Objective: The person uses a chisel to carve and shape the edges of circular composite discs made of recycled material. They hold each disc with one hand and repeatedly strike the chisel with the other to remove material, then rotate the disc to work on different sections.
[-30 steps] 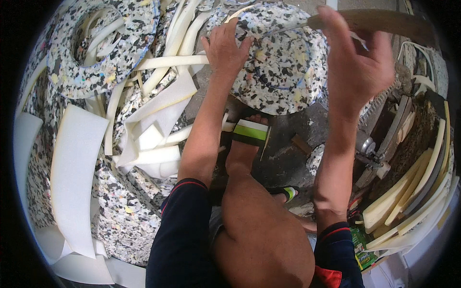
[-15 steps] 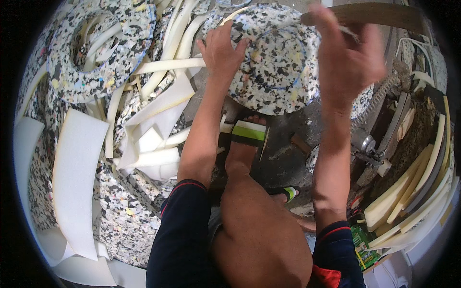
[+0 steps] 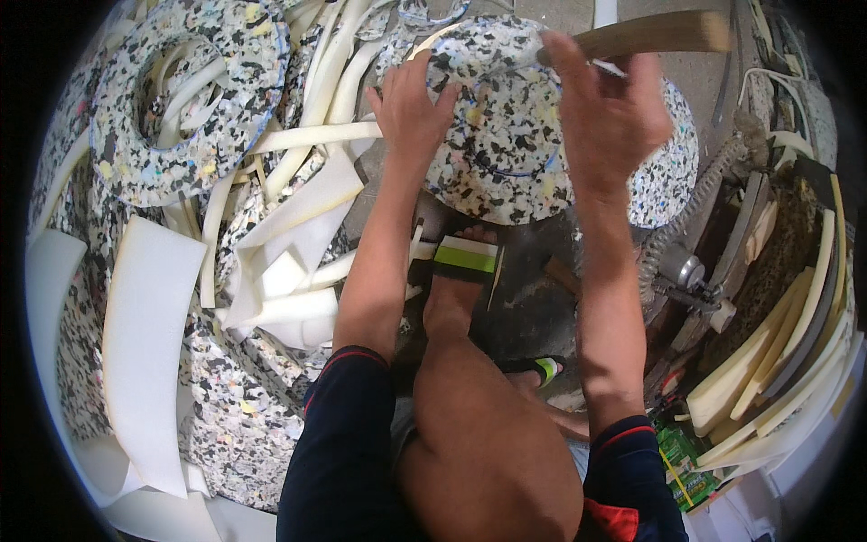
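Observation:
A round disc of speckled rebonded foam (image 3: 492, 191) lies in front of me, with a blue circle drawn on it. My left hand (image 3: 412, 110) rests on its left edge, fingers spread and thumb apart. Above the disc's right side my right hand (image 3: 619, 126), slightly blurred, is closed on a wooden-handled cutting tool (image 3: 664, 34). The handle points to the upper right. A thin grey blade seems to run from it toward the disc's marked circle; its tip is hard to make out. Another speckled disc (image 3: 670, 172) shows partly under and beside the first.
At the left are a speckled foam ring (image 3: 113, 117), cream foam strips (image 3: 330, 81) and a curved white foam sheet (image 3: 152, 334). On the right stand a coiled hose (image 3: 691, 199), a metal fitting (image 3: 679, 266) and stacked foam strips (image 3: 759, 352). My sandalled foot (image 3: 465, 257) is near the disc.
My right hand has moved left with the wooden-handled cutting tool, uncovering more of the second disc. My left hand stays on the first disc.

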The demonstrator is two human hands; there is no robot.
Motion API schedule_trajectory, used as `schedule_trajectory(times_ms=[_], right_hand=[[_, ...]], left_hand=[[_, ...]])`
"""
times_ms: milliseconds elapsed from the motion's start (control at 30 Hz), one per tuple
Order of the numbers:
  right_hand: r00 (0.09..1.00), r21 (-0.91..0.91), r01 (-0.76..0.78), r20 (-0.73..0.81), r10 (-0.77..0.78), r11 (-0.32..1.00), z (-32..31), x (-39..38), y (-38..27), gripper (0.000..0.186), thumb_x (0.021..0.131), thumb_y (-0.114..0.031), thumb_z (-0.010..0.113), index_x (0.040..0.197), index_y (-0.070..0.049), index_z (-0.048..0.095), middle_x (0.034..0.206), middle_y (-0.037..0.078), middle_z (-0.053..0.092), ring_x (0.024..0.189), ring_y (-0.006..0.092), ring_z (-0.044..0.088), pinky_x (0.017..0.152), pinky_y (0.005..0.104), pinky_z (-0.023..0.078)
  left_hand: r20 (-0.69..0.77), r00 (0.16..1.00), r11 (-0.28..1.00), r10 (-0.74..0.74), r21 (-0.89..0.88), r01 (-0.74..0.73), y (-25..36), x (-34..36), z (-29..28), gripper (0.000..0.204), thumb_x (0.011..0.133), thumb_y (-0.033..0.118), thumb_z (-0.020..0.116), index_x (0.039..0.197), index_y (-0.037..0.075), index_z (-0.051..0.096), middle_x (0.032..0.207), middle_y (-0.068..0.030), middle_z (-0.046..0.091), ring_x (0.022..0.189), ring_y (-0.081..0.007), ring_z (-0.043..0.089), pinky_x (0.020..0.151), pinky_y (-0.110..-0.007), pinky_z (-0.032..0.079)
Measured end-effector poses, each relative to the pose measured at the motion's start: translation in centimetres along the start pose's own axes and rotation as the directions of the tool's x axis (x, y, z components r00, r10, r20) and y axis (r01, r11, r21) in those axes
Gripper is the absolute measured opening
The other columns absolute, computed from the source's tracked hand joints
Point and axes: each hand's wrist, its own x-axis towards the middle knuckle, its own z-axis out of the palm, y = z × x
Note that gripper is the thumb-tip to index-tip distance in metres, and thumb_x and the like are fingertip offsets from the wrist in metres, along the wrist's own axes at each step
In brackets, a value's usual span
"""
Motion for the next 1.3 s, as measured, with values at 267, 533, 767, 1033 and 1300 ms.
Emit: schedule_trajectory(times_ms=[267,533,767,1033,1300], right_hand=[[0.981,0.077,-0.179,0.091,0.172,0.981,-0.7,-1.1,-1.0,0.037,0.081,-0.027,0.092,0.097,-0.004,0.069,0.078,0.008,0.074,0.064,0.0236,0.074,0.057,0.0327,0.055],[0.932,0.207,-0.2,0.342,0.121,0.958,-1.7,-5.5,-8.7,0.051,0.07,-0.01,0.085,0.116,-0.004,0.066,0.11,0.016,0.069,0.093,0.0354,0.072,0.073,0.0386,0.06],[0.927,0.283,-0.143,0.374,0.029,0.948,-5.8,-4.8,-10.3,0.051,0.074,-0.008,0.086,0.122,-0.005,0.067,0.114,0.017,0.071,0.092,0.0348,0.074,0.076,0.0396,0.061],[0.822,0.179,-0.293,0.549,0.152,0.939,-10.3,-5.7,-4.2,0.048,0.082,-0.008,0.086,0.126,-0.003,0.067,0.117,0.017,0.073,0.103,0.0326,0.075,0.086,0.0372,0.061],[0.824,0.151,-0.342,0.523,0.218,0.927,-9.2,-7.6,-4.1,0.049,0.083,-0.009,0.088,0.126,-0.003,0.067,0.114,0.014,0.074,0.097,0.024,0.075,0.084,0.0319,0.06]], left_hand=[[0.166,0.96,0.953,-0.227,-0.165,0.254,-1.4,1.8,-1.6,0.08,0.075,0.04,0.09,0.138,0.003,0.06,0.114,-0.0187,0.07,0.103,-0.0353,0.068,0.095,-0.043,0.053],[0.615,0.733,0.278,-0.293,-0.678,0.68,-3.8,-0.5,-5.7,0.021,0.103,0.024,0.067,0.099,0.003,0.066,0.079,-0.0023,0.066,0.068,-0.0114,0.061,0.061,-0.028,0.05],[0.497,0.664,-0.038,-0.559,-0.815,0.578,0.4,-7.0,-6.9,0.024,0.103,0.023,0.067,0.116,0.003,0.062,0.098,-0.0053,0.07,0.085,-0.0169,0.066,0.08,-0.032,0.056],[0.424,0.78,0.842,-0.461,-0.069,0.535,0.8,-11.1,-7.5,0.04,0.093,0.025,0.079,0.116,-0.002,0.06,0.102,-0.015,0.068,0.093,-0.025,0.062,0.083,-0.038,0.049],[0.044,0.992,0.979,0.114,-0.173,-0.105,-0.5,-4.8,-4.0,0.065,0.088,0.018,0.078,0.148,0.006,0.054,0.157,-0.0327,0.038,0.141,-0.0558,0.038,0.116,-0.059,0.034]])
